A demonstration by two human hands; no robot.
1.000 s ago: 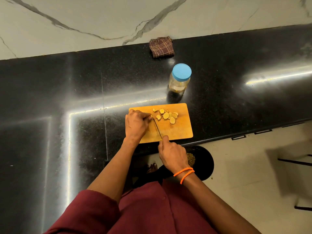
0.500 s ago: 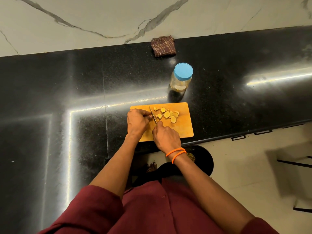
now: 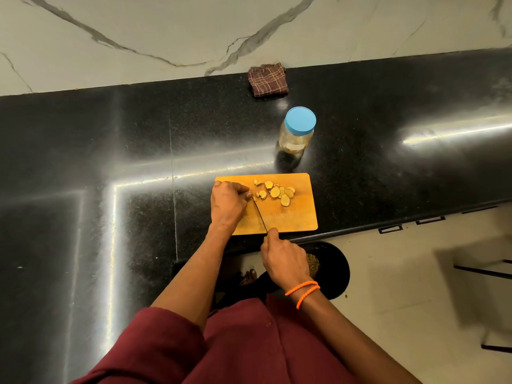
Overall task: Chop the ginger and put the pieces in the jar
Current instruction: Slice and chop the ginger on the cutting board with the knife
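Several ginger slices [image 3: 275, 192] lie just right of the left hand's [image 3: 227, 202] grip.

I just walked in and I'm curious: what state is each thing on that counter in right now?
jar: upright, blue lid on
ginger slices: cut, heaped on the board
cutting board: flat at the counter's edge
knife: tip down by the slices
left hand: curled, pinning the uncut ginger
right hand: gripping the knife handle
checked cloth: folded by the wall
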